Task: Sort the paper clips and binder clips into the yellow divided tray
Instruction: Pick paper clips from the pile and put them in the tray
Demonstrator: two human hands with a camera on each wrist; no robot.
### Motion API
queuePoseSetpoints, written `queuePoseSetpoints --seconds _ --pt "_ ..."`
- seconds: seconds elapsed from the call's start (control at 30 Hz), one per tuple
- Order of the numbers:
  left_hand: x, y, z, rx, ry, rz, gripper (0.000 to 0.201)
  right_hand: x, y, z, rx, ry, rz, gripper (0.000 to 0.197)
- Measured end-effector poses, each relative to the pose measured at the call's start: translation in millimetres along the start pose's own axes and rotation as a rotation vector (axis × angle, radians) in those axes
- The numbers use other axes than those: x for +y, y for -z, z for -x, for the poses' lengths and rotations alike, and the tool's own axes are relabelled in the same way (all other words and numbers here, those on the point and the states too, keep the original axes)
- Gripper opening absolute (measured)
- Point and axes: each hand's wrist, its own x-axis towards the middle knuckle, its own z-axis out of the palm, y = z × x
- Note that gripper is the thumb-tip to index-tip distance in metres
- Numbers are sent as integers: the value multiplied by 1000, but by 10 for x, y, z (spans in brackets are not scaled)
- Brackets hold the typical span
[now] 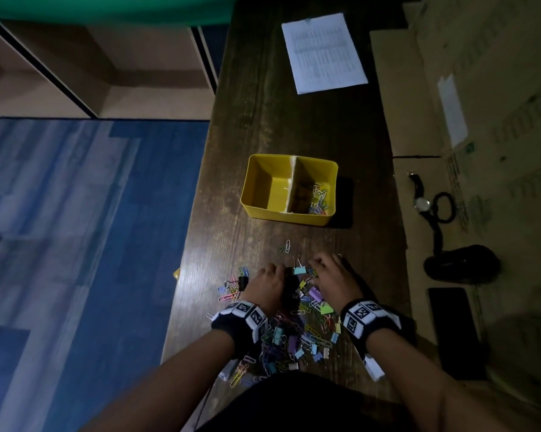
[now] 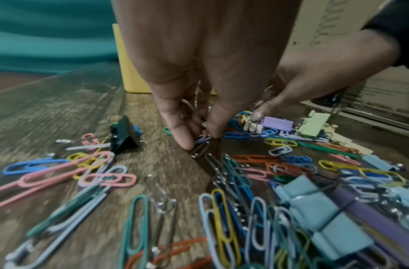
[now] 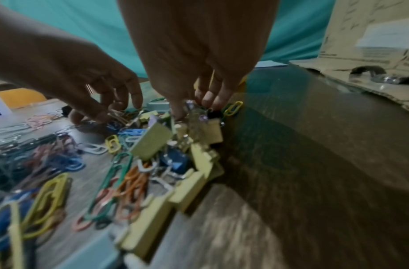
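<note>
The yellow divided tray (image 1: pixel 294 217) stands mid-table; its right compartment holds coloured paper clips (image 1: pixel 319 198) and its left one looks bare. A mixed pile of paper clips and binder clips (image 1: pixel 297 335) lies by the front edge. My left hand (image 1: pixel 277 271) (image 2: pixel 200 140) pinches a few paper clips (image 2: pixel 202 145) against the wood at the pile's far side. My right hand (image 1: pixel 317 265) (image 3: pixel 194 109) pinches the wire handle of a binder clip (image 3: pixel 210 131) among pale yellow binder clips (image 3: pixel 150 140); that view is blurred.
A printed sheet (image 1: pixel 323 53) lies at the far end. Cardboard (image 1: pixel 419 104) along the right carries a wristwatch (image 1: pixel 420 198), a black pouch (image 1: pixel 462 265) and a phone (image 1: pixel 453 332). A black binder clip (image 2: pixel 124 135) sits left of my left hand. The table's left edge (image 1: pixel 188 244) drops to the floor.
</note>
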Motion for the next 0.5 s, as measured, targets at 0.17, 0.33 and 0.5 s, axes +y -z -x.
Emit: queuePoseSetpoints --seconds 0.17,0.33,0.5 --pt "16 14 5 -19 -23 -56 42 -34 -26 47 -32 -62 -6 33" --pt "-69 268 -12 18 -103 139 30 3 136 37 -45 -164 -244 24" --pt "-249 422 -114 41 -9 431 23 88 435 71 -69 -311 -837 19"
